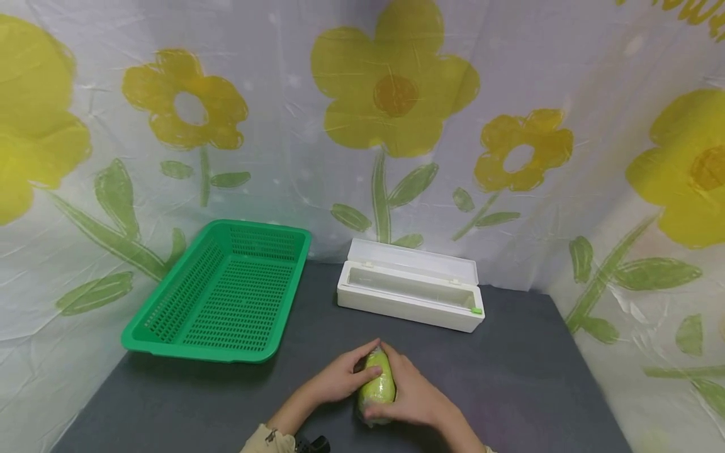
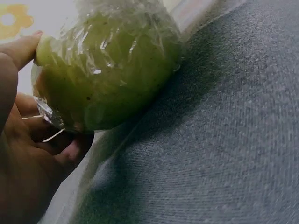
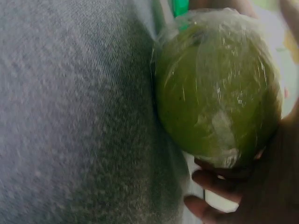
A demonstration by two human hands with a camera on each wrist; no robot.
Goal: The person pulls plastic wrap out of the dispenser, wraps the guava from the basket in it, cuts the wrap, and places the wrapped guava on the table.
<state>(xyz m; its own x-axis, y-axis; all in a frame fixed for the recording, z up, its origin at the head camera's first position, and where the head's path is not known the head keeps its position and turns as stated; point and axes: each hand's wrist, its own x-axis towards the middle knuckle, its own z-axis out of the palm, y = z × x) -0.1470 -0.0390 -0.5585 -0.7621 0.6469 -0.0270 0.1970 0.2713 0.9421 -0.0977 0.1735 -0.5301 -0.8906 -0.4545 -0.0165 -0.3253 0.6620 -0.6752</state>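
Note:
A yellow-green fruit (image 1: 378, 382), its exact kind unclear, is wrapped in clear plastic film on the dark grey table. My left hand (image 1: 342, 376) grips its left side, with the thumb across the front and fingers toward the far end. From the right, my right hand (image 1: 416, 393) curls around it, its thumb near the close end. Wrinkled, shiny film covers the fruit (image 2: 110, 70) in the left wrist view, where fingers of the left hand (image 2: 32, 149) touch its end. In the right wrist view, film also covers the fruit (image 3: 215, 93), beside the right hand (image 3: 261, 186).
A green perforated basket (image 1: 286, 302) stands at the left of the table (image 1: 510, 377). Behind the hands is a long white box (image 1: 404, 308), lid raised, with a small green piece at its right end. A flower-printed curtain (image 1: 272, 157) hangs along the back and sides.

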